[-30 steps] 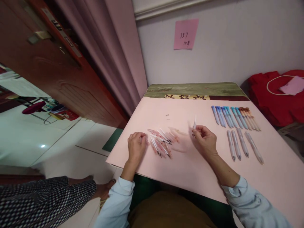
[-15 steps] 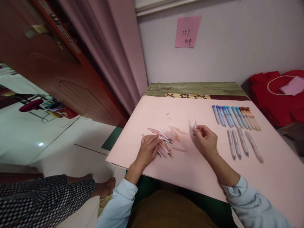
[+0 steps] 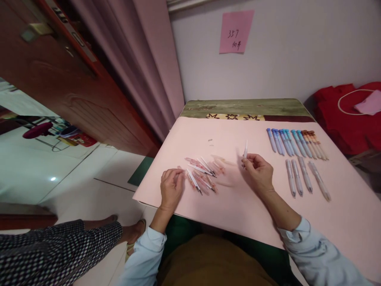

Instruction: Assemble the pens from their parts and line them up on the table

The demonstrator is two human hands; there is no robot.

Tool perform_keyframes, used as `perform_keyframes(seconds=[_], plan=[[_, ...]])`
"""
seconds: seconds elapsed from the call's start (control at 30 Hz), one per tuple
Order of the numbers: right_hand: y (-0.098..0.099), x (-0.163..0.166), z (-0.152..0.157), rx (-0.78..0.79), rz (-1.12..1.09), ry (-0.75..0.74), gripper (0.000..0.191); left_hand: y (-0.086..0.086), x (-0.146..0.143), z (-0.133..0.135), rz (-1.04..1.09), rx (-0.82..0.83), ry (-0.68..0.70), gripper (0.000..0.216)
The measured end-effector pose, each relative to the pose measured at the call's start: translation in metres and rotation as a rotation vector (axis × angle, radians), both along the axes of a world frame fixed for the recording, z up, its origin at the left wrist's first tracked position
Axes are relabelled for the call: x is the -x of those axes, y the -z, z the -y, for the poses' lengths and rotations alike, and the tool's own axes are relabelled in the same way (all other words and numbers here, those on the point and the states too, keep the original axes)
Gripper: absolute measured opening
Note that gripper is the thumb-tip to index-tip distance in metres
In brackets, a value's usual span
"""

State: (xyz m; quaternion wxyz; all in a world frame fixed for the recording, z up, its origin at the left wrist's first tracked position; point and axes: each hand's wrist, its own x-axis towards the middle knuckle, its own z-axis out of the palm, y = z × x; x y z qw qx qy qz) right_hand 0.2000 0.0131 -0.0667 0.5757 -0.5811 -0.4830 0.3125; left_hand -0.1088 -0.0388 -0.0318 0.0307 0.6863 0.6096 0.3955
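In the head view my right hand (image 3: 258, 171) is closed on a whitish pen part with a thin white refill (image 3: 246, 145) pointing up out of it, held above the table. My left hand (image 3: 172, 189) is at the left end of a loose pile, its thumb and fingertips pinched at a small pink pen part, mostly hidden by the fingers. The pile holds several pink clear pen barrels (image 3: 205, 183) and several white refills with dark tips (image 3: 194, 180). Two tiny grey pieces (image 3: 210, 140) lie beyond it.
Several blue pens (image 3: 285, 142) and brown-topped pens (image 3: 314, 145) lie in a row on the pink-covered table (image 3: 238, 218). Several whitish pens (image 3: 304, 178) lie nearer. A red bag (image 3: 336, 123) is at the right, a wooden door (image 3: 98, 103) at the left. Another person's legs (image 3: 74, 246) show lower left.
My left hand has moved left, off the middle of the pile to its left end, uncovering refills and barrels. My right hand still holds the pen part in about the same place.
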Motion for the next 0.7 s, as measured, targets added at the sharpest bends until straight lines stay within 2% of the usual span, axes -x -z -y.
perform_keyframes(seconds=[0.07, 0.27, 0.37, 0.7], plan=[[0.001, 0.001, 0.0, -0.009, -0.007, 0.0, 0.028, -0.004, 0.001, 0.004, -0.007, 0.029, 0.037, 0.011], [0.001, 0.002, 0.0, -0.001, -0.002, -0.063, 0.031, -0.008, -0.018, 0.015, -0.185, 0.09, 0.419, 0.011], [-0.001, 0.002, 0.0, 0.013, -0.019, -0.062, 0.03, -0.008, -0.03, 0.017, -0.3, 0.11, 0.541, 0.016], [-0.001, 0.006, 0.0, 0.007, -0.07, -0.073, 0.027, -0.006, -0.043, 0.011, -0.556, 0.042, 0.529, 0.018]])
